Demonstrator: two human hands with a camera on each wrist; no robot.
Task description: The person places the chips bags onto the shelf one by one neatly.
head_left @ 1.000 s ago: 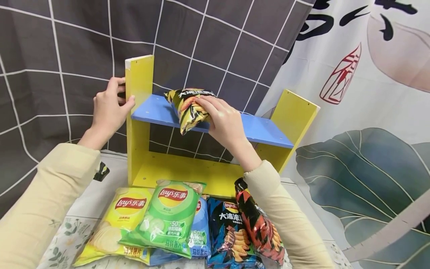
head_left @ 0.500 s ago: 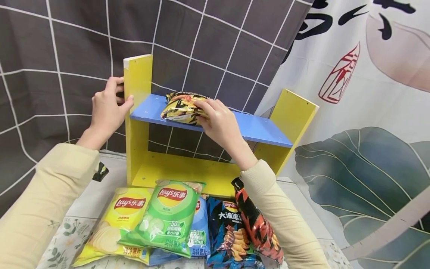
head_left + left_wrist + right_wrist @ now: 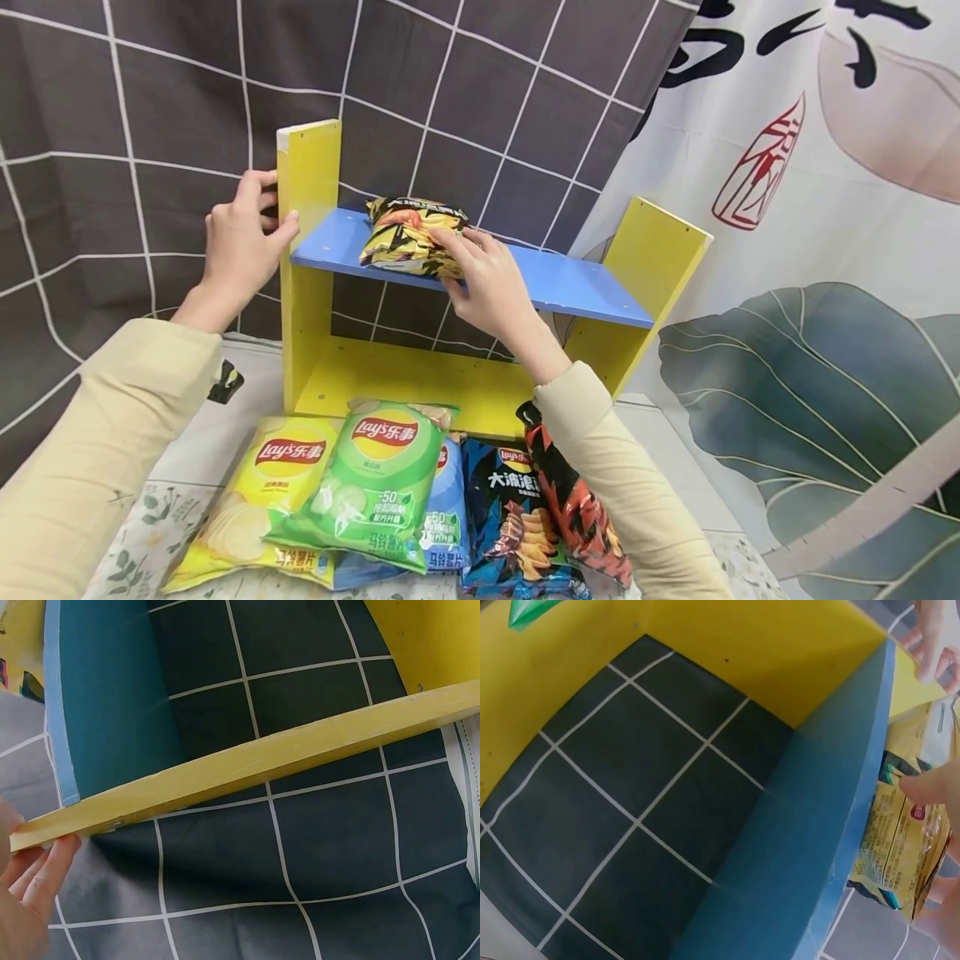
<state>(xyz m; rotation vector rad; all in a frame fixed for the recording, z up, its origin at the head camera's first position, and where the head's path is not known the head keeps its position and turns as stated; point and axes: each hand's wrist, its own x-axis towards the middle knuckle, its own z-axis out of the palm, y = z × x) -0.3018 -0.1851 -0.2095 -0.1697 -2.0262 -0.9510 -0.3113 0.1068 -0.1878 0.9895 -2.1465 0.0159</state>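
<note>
A yellow and black bag of chips lies on the blue shelf board, towards its left end. My right hand holds the bag's right end, fingers on top and thumb at the front. In the right wrist view the thumb presses the gold back of the bag, just beyond the blue board's edge. My left hand grips the outer edge of the shelf's yellow left side panel. Fingers of the left hand show against that panel in the left wrist view.
In front of the shelf lie several more chip bags: yellow, green, light blue, dark blue and red-black. The green one overlaps its neighbours. A yellow right panel bounds the shelf. A dark checked curtain hangs behind.
The yellow and black bag has gone from tilted over the board's front edge to lying on the board. My right hand moved slightly with it. The left hand stays on the panel.
</note>
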